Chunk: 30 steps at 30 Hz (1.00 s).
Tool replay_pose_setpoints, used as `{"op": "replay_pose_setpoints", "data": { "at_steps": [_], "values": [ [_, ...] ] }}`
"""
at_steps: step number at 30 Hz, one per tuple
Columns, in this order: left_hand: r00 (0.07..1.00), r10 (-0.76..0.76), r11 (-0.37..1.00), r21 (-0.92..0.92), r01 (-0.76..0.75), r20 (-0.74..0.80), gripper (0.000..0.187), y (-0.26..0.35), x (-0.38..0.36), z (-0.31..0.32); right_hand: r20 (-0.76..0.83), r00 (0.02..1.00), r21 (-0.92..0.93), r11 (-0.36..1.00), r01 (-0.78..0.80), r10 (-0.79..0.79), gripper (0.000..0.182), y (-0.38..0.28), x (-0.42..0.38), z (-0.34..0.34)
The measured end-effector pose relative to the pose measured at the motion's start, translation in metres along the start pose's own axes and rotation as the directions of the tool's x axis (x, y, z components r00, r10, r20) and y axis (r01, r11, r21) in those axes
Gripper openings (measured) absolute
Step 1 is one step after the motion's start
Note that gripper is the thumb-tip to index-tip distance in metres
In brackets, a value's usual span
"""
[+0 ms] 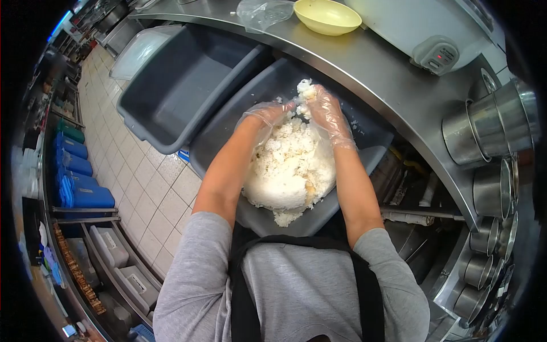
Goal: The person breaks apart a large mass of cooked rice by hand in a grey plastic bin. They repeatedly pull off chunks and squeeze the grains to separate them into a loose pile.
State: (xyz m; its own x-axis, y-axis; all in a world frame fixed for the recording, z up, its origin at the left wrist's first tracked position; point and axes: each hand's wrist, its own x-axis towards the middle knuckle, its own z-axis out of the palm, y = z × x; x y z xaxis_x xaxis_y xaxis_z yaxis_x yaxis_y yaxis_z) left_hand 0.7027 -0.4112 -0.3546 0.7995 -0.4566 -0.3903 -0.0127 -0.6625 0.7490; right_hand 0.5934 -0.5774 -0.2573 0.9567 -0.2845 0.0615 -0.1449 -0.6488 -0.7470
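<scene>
White rice mound (282, 165), bodyward of left hand (270, 115) and right hand (326, 111): likely heavy, soft, sticky; scoop from underneath. Right holds a clump (306, 91); can't tell left's grip.

Commercial kitchen: steel counter (364, 60), metal pots (484, 128)

White rice (288, 162) lies clumped and mounded in a grey tub (219, 137).

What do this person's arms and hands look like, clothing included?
The left hand and right hand wear loose, clear plastic gloves, wrinkled and shiny. The forearms are bare below short, plain grey sleeves. Black straps cross the grey shirt. No markings show on the sleeves.
</scene>
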Motion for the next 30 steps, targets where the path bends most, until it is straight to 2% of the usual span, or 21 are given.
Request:
{"op": "replay_pose_setpoints", "data": {
  "at_steps": [2,3,5,6,7,9,10,12,13,15,16,17,18,19,21,22,25,26,28,29,30],
  "values": [
    [0.942,-0.195,0.977,-0.034,0.212,0.272,0.076,0.029,-0.017,-0.001,-0.018,1.000,-0.044,0.999,-0.004,0.003,0.038,0.001,0.002,-0.008],
    [0.942,-0.194,0.977,-0.035,0.212,0.273,0.076,0.036,-0.023,0.002,-0.034,0.999,-0.085,0.996,0.001,-0.004,0.035,0.000,0.004,-0.011],
    [0.851,0.051,0.979,-0.194,0.061,0.523,0.082,0.049,-0.044,0.007,-0.013,0.999,-0.102,0.993,-0.052,0.051,0.038,-0.020,-0.004,-0.023],
    [0.904,-0.029,0.988,-0.123,0.090,0.427,0.080,0.063,-0.056,0.015,0.008,0.994,-0.122,0.987,-0.107,0.109,0.040,-0.025,-0.007,-0.027],
    [0.902,-0.032,0.989,-0.120,0.092,0.432,0.080,0.061,-0.051,0.018,0.007,0.993,-0.119,0.986,-0.113,0.114,0.040,-0.019,-0.004,-0.025],
    [0.878,-0.017,0.991,0.127,-0.049,0.478,0.079,0.051,-0.042,0.023,0.009,0.996,-0.244,0.966,-0.079,0.084,0.039,-0.001,0.006,-0.013],
    [0.881,-0.018,0.990,0.130,-0.049,0.472,0.079,0.050,-0.043,0.020,0.008,0.997,-0.241,0.968,-0.074,0.078,0.039,0.004,0.010,-0.010],
    [0.860,0.146,0.937,0.210,-0.278,0.488,0.084,0.042,-0.049,0.013,-0.055,0.995,-0.307,0.946,-0.101,0.088,0.042,0.018,0.015,-0.005],
    [0.859,0.141,0.938,0.212,-0.275,0.492,0.084,0.044,-0.056,0.009,-0.053,0.994,-0.304,0.947,-0.105,0.093,0.042,0.024,0.017,-0.003],
    [0.873,0.140,0.961,0.147,-0.233,0.467,0.077,0.055,-0.074,-0.002,0.042,0.997,-0.138,0.989,-0.055,0.061,0.045,0.039,0.027,-0.002],
    [0.873,0.135,0.963,0.147,-0.228,0.468,0.077,0.050,-0.074,-0.004,0.009,0.994,-0.065,0.992,0.112,-0.111,0.045,0.037,0.029,-0.002],
    [0.894,0.215,0.950,0.129,-0.285,0.393,0.071,0.045,-0.072,-0.007,0.015,0.994,-0.063,0.992,0.111,-0.111,0.045,0.036,0.024,0.000],
    [0.904,0.292,0.933,0.115,-0.341,0.311,0.066,0.041,-0.070,-0.008,0.062,0.998,0.209,0.978,0.013,-0.027,0.047,0.037,0.019,0.000],
    [0.908,0.285,0.936,0.113,-0.332,0.308,0.066,0.045,-0.073,-0.013,0.131,0.990,0.459,0.883,-0.100,0.044,0.049,0.026,0.012,-0.004],
    [0.941,0.315,0.949,-0.068,-0.308,0.126,0.057,0.060,-0.082,-0.029,0.185,0.979,0.444,0.881,-0.163,0.088,0.055,0.031,0.009,-0.004],
    [0.956,0.287,0.957,-0.059,-0.283,0.056,0.058,0.064,-0.081,-0.034,0.251,0.964,0.557,0.801,-0.221,0.091,0.054,0.029,0.010,-0.003],
    [0.980,0.188,0.974,-0.115,-0.195,-0.073,0.069,0.064,-0.080,-0.038,0.160,0.980,0.645,0.740,-0.193,0.115,0.052,0.020,-0.003,0.002],
    [0.987,0.159,0.984,-0.081,-0.160,-0.019,0.072,0.061,-0.076,-0.040,0.187,0.970,0.618,0.748,-0.241,0.158,0.047,0.027,0.004,0.008],
    [0.968,0.246,0.969,0.015,-0.246,-0.042,0.074,0.044,-0.080,-0.035,0.215,0.956,0.589,0.755,-0.289,0.199,0.043,0.042,0.015,0.019],
    [0.956,0.289,0.956,0.064,-0.285,-0.053,0.075,0.043,-0.089,-0.033,0.149,0.981,0.452,0.873,-0.181,0.127,0.038,0.051,0.021,0.024],
    [0.944,0.329,0.875,0.380,-0.302,-0.008,0.080,0.038,-0.100,-0.033,0.095,0.995,0.293,0.954,-0.067,0.041,0.035,0.060,0.025,0.029]
  ]
}}
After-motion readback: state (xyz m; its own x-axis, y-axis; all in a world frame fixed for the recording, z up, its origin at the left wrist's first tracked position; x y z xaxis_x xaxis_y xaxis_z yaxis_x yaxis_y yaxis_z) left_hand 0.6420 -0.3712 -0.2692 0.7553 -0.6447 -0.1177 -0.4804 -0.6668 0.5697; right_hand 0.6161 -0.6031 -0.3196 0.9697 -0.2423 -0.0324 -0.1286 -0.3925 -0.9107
